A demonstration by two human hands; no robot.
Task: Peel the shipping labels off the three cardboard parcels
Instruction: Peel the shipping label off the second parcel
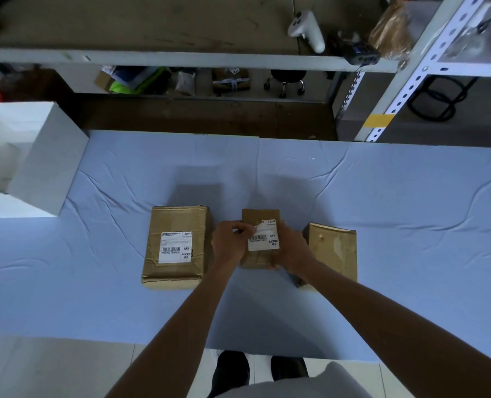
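Observation:
Three brown cardboard parcels lie in a row on the blue table cloth [267, 311]. The left parcel [175, 271] carries a flat white shipping label [176, 247]. The middle parcel [260, 216] is held between both hands; its white label [267, 239] has its upper left corner lifted. My left hand [230, 242] pinches that lifted corner. My right hand [291, 248] grips the parcel's right side and lower edge. The right parcel [333, 248] shows no label, only a pale torn patch on its top.
A large white box [37, 156] stands at the table's left. Behind the table runs a grey metal shelf [181, 57] with a white controller [307, 27], a black device [362, 54] and a brown bag [390, 30]. My shoes show below the front edge.

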